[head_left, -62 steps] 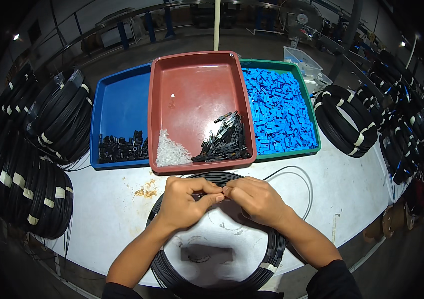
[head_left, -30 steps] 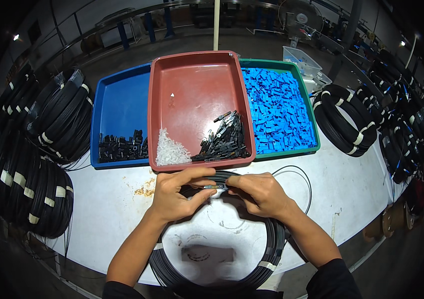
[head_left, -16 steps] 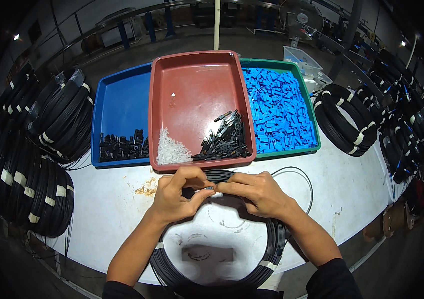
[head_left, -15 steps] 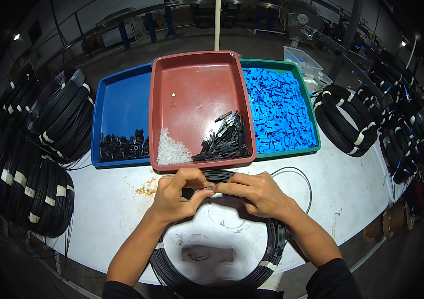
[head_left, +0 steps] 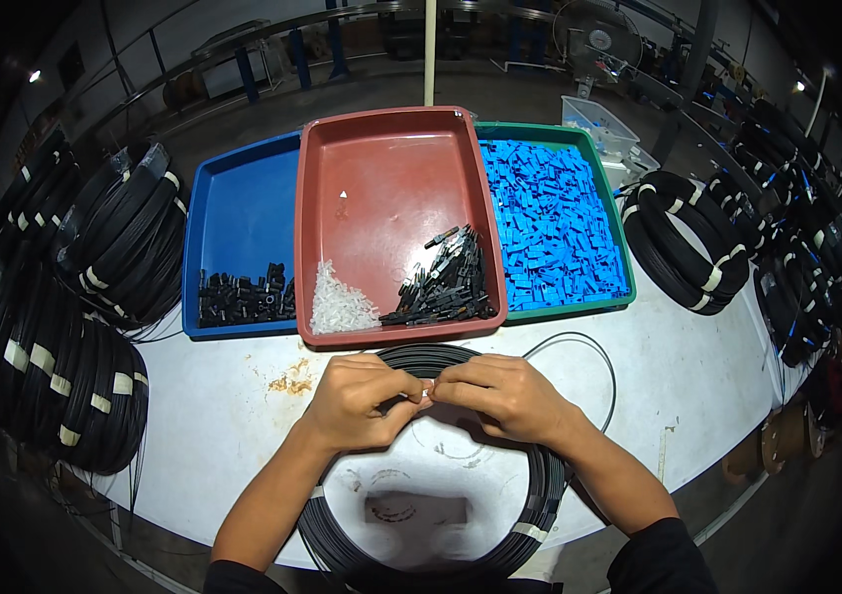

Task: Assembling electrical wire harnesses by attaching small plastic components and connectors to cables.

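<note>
My left hand and my right hand meet fingertip to fingertip above the far part of a coil of black cable. Both are closed in a pinch. Between the fingertips a small pale piece shows, mostly covered, so its exact kind cannot be made out. The coil lies flat on the white table, bound with pale tape bands. From it a loose loop of thin black cable curves out past my right wrist.
Beyond my hands stands a red tray with clear small pieces and black connectors. A blue tray holds black parts; a green tray holds blue clips. Cable coils are stacked left, with more coils right.
My left fingers have curled lower and closer around the pinched piece. The right fingertips have come down slightly beside them. A pale bit now shows where a bluish-grey one showed before.
</note>
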Available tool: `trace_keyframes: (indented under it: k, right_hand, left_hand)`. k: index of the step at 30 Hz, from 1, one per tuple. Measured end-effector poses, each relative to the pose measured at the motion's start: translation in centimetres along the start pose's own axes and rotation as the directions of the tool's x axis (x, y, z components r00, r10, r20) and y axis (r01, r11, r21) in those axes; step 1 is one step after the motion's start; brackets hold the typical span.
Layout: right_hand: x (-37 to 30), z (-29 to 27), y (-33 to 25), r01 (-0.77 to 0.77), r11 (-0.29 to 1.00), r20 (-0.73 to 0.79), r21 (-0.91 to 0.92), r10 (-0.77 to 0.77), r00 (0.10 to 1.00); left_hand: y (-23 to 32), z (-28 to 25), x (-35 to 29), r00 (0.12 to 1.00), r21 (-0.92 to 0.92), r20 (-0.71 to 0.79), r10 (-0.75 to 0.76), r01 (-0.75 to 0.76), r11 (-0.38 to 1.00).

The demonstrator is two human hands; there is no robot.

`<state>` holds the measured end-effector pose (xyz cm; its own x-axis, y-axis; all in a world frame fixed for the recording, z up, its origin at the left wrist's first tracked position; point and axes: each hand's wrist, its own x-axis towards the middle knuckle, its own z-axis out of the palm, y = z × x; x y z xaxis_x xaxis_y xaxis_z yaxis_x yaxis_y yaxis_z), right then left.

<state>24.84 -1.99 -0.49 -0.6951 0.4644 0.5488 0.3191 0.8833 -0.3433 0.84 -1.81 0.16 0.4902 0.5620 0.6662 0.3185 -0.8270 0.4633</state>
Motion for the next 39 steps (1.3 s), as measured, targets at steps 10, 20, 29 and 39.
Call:
trace_keyframes:
  k: [10,20,29,39]
  right_hand:
    - [-0.1,0.1,0.3,-0.017,0.999,0.029,0.029,0.016,0.999]
    - [0.1,0.0,0.2,-0.077,0.992,-0.07,0.1,0.084,0.994]
    - [0.0,-0.1,0.1,-0.124,0.988,-0.032,0.096,0.128,0.991]
    - [1.1,-0.3,0.3,-0.194,0.973,0.001,0.123,0.195,0.981]
  left_hand:
    - [-0.1,-0.4,0.1,0.998,0.047,0.053,-0.016,0.014,0.999]
    - [-3.5,-6.1,0.9,0.785,-0.249,-0.447,-0.429,0.351,0.903]
    - [-7.3,-7.7,2.9,0.907,0.288,-0.291,-0.303,0.385,0.877]
    - [-10.7,-6.4,4.6,0.959,0.492,0.188,-0.211,0.094,0.866]
